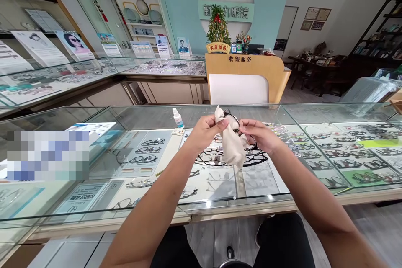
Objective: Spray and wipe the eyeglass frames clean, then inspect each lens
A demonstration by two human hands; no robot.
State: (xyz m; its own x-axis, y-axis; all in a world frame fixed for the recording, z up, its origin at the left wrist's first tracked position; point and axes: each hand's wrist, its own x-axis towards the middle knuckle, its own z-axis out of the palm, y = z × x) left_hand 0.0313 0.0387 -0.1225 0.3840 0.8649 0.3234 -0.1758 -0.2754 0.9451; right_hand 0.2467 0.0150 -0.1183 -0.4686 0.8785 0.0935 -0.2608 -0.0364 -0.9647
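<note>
Over the glass counter, my left hand (209, 130) pinches a cream cleaning cloth (234, 148) that hangs down in loose folds. A pair of dark-framed glasses (231, 116) is partly wrapped in the cloth, so its lenses are mostly hidden. My right hand (259, 134) is closed on the glasses at their right side, and a dark temple arm curves down below its fingers. Left of my hands, a small white spray bottle (177, 118) with blue liquid stands upright on the glass.
Under the glass top of the display counter (188, 207) lie rows of eyeglasses (147, 149). Printed cards (91, 127) rest at the left. Beyond stand a wooden cashier desk (279, 73) and another glass showcase (125, 73). A plastic-wrapped grey item (366, 94) is at the right.
</note>
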